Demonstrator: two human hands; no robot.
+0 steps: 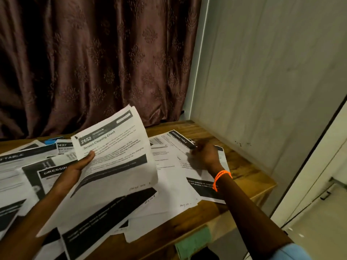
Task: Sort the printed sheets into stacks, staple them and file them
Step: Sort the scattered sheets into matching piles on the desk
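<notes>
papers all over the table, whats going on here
A person is sorting printed sheets. The left hand holds up a small bundle whose top page reads "2652 Screen Cleaning Check". The right hand, an orange bracelet on its wrist, reaches to a "Dressing Table" sheet near the far right corner of the wooden table. Loose sheets cover the table, and no stapler is visible.

dim, warm indoor light; the dark brown patterned curtain (90, 59) sinks into shadow. the white printed sheets (116, 147) catch the most light. small print blurs, and wide-angle bending curves the pale wall panel (262, 72).
</notes>
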